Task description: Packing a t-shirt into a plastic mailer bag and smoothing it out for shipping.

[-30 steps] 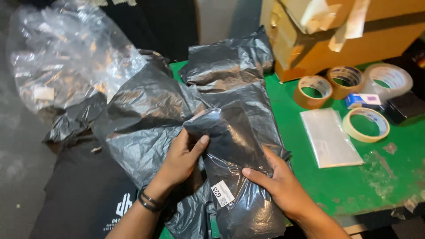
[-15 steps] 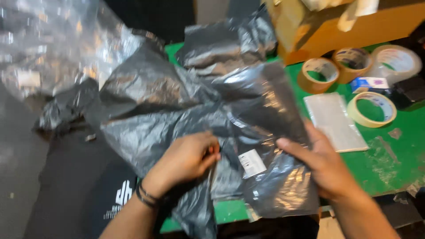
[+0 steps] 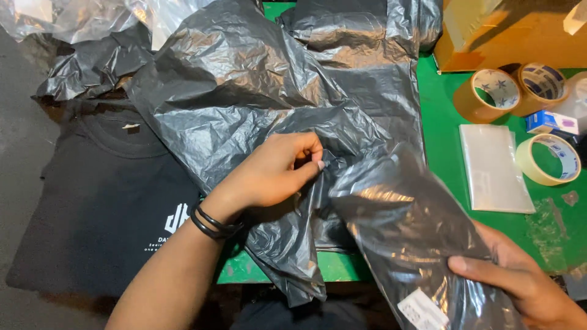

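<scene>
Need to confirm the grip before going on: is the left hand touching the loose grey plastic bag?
Touching. The head view shows the left hand pinching a fold of the grey plastic bag between its fingertips, with no gap.

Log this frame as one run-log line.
left hand: pinching grey plastic bag | right hand: gripping filled grey bag | beside: black shirt, tape rolls, green table

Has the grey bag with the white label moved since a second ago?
Yes. The grey bag in the right hand has shifted right, toward the clear flat packet.
</scene>
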